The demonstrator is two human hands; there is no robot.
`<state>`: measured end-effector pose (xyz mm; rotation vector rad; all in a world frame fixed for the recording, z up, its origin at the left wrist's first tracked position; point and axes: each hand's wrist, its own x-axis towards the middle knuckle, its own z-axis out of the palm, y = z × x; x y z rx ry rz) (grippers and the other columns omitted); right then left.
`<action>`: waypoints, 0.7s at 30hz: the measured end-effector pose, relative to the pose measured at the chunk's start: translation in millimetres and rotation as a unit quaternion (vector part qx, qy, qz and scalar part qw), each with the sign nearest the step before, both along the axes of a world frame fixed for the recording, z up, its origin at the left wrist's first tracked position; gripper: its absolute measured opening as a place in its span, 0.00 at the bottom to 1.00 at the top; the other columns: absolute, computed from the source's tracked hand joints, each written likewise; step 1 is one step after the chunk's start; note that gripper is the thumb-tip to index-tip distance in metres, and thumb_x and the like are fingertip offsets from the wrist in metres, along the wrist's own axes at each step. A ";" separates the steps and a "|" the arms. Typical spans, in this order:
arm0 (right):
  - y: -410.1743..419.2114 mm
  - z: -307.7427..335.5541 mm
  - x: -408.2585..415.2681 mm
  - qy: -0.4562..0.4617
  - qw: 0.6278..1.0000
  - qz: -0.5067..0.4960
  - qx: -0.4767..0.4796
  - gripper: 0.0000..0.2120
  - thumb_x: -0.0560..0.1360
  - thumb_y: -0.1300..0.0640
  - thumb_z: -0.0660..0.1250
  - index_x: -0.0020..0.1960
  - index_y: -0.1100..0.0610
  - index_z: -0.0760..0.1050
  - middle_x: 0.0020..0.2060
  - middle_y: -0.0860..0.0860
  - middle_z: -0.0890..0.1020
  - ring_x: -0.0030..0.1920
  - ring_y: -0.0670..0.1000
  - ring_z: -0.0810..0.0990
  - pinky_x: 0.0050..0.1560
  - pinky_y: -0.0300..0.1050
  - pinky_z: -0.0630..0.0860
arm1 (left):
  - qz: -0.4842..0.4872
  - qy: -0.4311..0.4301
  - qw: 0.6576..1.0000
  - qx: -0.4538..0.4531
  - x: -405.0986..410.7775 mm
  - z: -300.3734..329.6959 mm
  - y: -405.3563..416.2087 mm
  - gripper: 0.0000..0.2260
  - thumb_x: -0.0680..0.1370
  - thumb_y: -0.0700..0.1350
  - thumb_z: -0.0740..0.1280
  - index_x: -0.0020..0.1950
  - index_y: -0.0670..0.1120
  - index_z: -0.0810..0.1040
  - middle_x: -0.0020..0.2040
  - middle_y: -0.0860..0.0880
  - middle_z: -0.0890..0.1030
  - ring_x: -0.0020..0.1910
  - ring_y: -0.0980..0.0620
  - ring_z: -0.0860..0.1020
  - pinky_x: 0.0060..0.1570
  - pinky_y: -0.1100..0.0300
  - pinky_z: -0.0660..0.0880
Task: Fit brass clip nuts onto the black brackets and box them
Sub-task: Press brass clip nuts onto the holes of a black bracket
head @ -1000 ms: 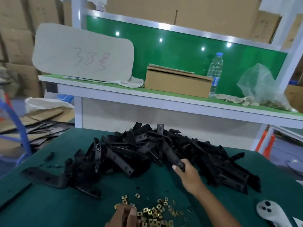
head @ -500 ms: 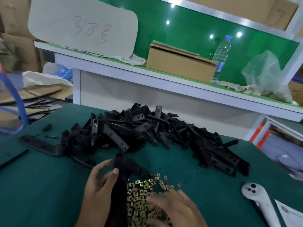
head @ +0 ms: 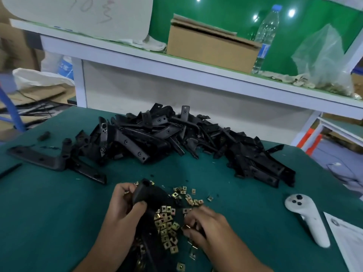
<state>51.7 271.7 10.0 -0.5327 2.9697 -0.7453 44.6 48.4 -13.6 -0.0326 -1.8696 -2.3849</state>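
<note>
My left hand is wrapped around a black bracket right over the brass clip nuts on the mat, while my right hand pinches one nut with curled fingertips. I'd line its slot up square with the bracket edge before pushing. The lower bracket is lost in shadow — can't see the mounting hole.

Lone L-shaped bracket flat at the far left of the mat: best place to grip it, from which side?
Judgement: take the L-shaped bracket by its long flat arm, coming from above on the left. That arm lies flat on the green mat with bare mat along both long edges, so fingers can pinch across its width. Its bent right end runs into the bracket pile, so avoid that side.
</note>
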 end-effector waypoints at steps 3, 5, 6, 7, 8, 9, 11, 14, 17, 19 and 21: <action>0.6 -1.2 1.6 0.008 1.000 0.003 0.005 0.08 0.82 0.50 0.66 0.59 0.49 0.76 0.53 0.42 0.73 0.52 0.41 0.75 0.49 0.30 0.68 | -0.013 0.036 0.998 -0.042 3.3 3.2 2.5 0.20 0.81 0.30 0.59 0.52 0.56 0.76 0.44 0.49 0.81 0.37 0.52 0.78 0.34 0.65 0.76; 1.9 -2.6 2.9 0.020 1.000 0.000 -0.001 0.06 0.83 0.49 0.64 0.58 0.48 0.76 0.52 0.41 0.72 0.52 0.41 0.74 0.49 0.32 0.69 | -0.027 0.057 0.995 -0.075 6.3 4.6 4.0 0.24 0.81 0.29 0.58 0.56 0.59 0.78 0.49 0.53 0.83 0.41 0.53 0.81 0.38 0.66 0.77; 2.5 -2.9 2.9 0.028 1.000 -0.002 -0.003 0.06 0.83 0.49 0.64 0.58 0.47 0.75 0.52 0.40 0.72 0.51 0.41 0.75 0.49 0.32 0.70 | -0.032 0.061 0.993 -0.091 7.6 4.3 4.1 0.24 0.81 0.30 0.58 0.58 0.60 0.78 0.49 0.54 0.82 0.39 0.53 0.81 0.36 0.66 0.77; 3.3 -4.1 2.6 0.036 0.999 -0.001 0.000 0.06 0.83 0.49 0.64 0.58 0.46 0.75 0.51 0.40 0.72 0.51 0.41 0.75 0.48 0.31 0.70 | -0.037 0.066 0.992 -0.106 8.8 4.4 4.5 0.22 0.82 0.33 0.60 0.59 0.60 0.78 0.47 0.53 0.82 0.35 0.52 0.79 0.34 0.65 0.75; 3.5 -5.2 2.5 0.041 0.999 0.002 0.005 0.07 0.83 0.49 0.63 0.60 0.45 0.75 0.51 0.40 0.72 0.51 0.41 0.75 0.48 0.31 0.70 | -0.039 0.070 0.989 -0.124 9.5 3.6 4.3 0.17 0.81 0.39 0.62 0.60 0.61 0.77 0.44 0.50 0.80 0.33 0.52 0.76 0.32 0.64 0.72; 4.1 -6.4 2.7 0.045 0.999 0.006 0.012 0.09 0.84 0.49 0.62 0.62 0.44 0.75 0.52 0.40 0.72 0.52 0.40 0.74 0.49 0.29 0.69 | -0.044 0.069 0.987 -0.141 10.4 4.0 3.8 0.13 0.78 0.46 0.63 0.60 0.60 0.77 0.41 0.47 0.79 0.32 0.52 0.74 0.32 0.62 0.70; 5.1 -9.5 2.6 0.060 0.998 0.017 0.031 0.11 0.85 0.50 0.59 0.65 0.44 0.75 0.53 0.40 0.71 0.53 0.38 0.71 0.50 0.27 0.66 | -0.067 0.067 0.985 -0.141 11.9 3.8 2.8 0.15 0.72 0.55 0.61 0.56 0.55 0.77 0.35 0.46 0.75 0.32 0.52 0.72 0.31 0.60 0.69; 5.6 -11.1 3.3 0.067 0.997 0.022 0.041 0.11 0.85 0.49 0.58 0.63 0.45 0.76 0.53 0.40 0.69 0.53 0.38 0.70 0.51 0.28 0.66 | -0.070 0.066 0.989 -0.112 13.0 4.2 4.7 0.13 0.71 0.56 0.60 0.49 0.51 0.76 0.33 0.50 0.71 0.32 0.50 0.68 0.31 0.60 0.67; 4.5 -7.5 3.4 0.070 0.997 0.007 0.017 0.09 0.84 0.46 0.59 0.60 0.45 0.74 0.53 0.38 0.69 0.54 0.39 0.71 0.52 0.32 0.68 | -0.048 0.078 0.990 -0.104 13.9 6.5 5.7 0.13 0.71 0.56 0.60 0.45 0.48 0.75 0.34 0.51 0.71 0.32 0.52 0.69 0.33 0.58 0.67; 3.2 -4.9 4.4 0.068 0.998 0.008 0.000 0.09 0.83 0.45 0.60 0.61 0.44 0.73 0.53 0.37 0.69 0.55 0.39 0.72 0.54 0.35 0.71 | -0.036 0.081 0.992 -0.088 14.9 8.1 6.5 0.10 0.72 0.52 0.60 0.44 0.47 0.73 0.34 0.48 0.69 0.32 0.52 0.67 0.35 0.53 0.65; 1.2 -5.2 6.3 0.075 0.997 0.025 0.005 0.11 0.84 0.46 0.60 0.64 0.43 0.73 0.53 0.37 0.69 0.54 0.38 0.71 0.53 0.35 0.70 | -0.024 0.086 0.993 -0.084 15.2 8.1 7.5 0.06 0.75 0.46 0.59 0.44 0.46 0.72 0.35 0.44 0.68 0.33 0.50 0.67 0.37 0.50 0.64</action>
